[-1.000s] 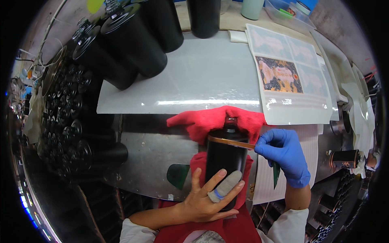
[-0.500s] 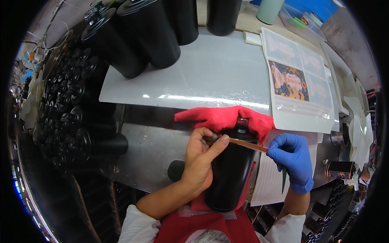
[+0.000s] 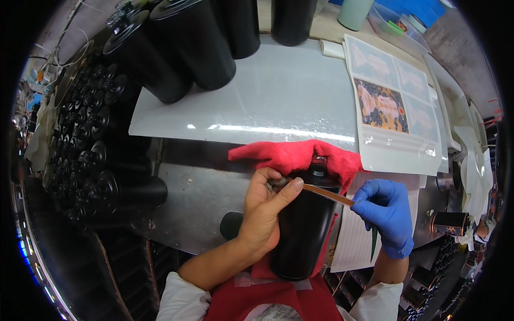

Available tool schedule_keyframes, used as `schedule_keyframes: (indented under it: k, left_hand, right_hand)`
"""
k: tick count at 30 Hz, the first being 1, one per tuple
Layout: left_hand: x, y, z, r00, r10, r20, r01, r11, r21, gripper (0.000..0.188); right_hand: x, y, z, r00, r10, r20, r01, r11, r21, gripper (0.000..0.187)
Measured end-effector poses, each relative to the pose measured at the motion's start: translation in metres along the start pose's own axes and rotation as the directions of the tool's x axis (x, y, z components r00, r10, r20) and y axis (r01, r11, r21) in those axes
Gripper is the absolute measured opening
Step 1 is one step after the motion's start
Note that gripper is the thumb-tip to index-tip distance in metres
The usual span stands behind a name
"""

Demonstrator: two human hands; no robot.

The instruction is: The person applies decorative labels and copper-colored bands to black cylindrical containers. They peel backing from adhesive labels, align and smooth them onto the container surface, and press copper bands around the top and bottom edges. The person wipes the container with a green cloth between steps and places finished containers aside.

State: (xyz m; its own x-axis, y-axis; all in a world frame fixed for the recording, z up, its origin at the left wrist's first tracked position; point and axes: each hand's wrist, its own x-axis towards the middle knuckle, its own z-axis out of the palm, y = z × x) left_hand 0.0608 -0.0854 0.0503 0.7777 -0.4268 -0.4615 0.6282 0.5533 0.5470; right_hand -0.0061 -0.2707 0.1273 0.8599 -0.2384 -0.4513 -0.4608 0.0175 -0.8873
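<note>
A thin copper-brown strip (image 3: 328, 195) stretches between my two hands, across the upper body of a black bottle-shaped container (image 3: 302, 235). My bare left hand (image 3: 265, 206) pinches its left end between thumb and fingers, with a small greyish thing partly hidden behind the thumb. In a blue glove, my right hand (image 3: 386, 216) grips the strip's other end. A dark green pointed tool (image 3: 374, 243) sticks out below that palm. The container leans toward me over a red cloth (image 3: 278, 154) bunched round its neck.
Several black containers (image 3: 193, 43) stand on the grey sheet (image 3: 267, 101). More black ones (image 3: 139, 192) lie stacked at left. A printed sheet (image 3: 396, 150) lies at right, near a clear plastic box (image 3: 391, 24) and a pale green cylinder (image 3: 355, 13). A dark green round object (image 3: 231, 225) sits beside my left wrist.
The right end of the strip has dipped slightly, so it slants more. My right hand has shifted a little; both hands keep their hold.
</note>
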Motion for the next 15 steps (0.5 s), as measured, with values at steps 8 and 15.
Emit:
schedule_keyframes:
  k: [8,15]
  left_hand:
    - [-0.004,0.009,0.008,0.999,-0.044,0.018,0.045,0.996,-0.081,0.029]
    - [0.000,-0.002,0.000,1.000,-0.003,0.009,0.003,1.000,-0.005,0.031]
  right_hand:
    - [0.001,0.004,-0.002,0.998,0.009,-0.059,-0.008,1.000,0.019,0.007]
    - [-0.002,-0.003,0.001,0.998,0.026,-0.058,-0.027,1.000,-0.014,0.006]
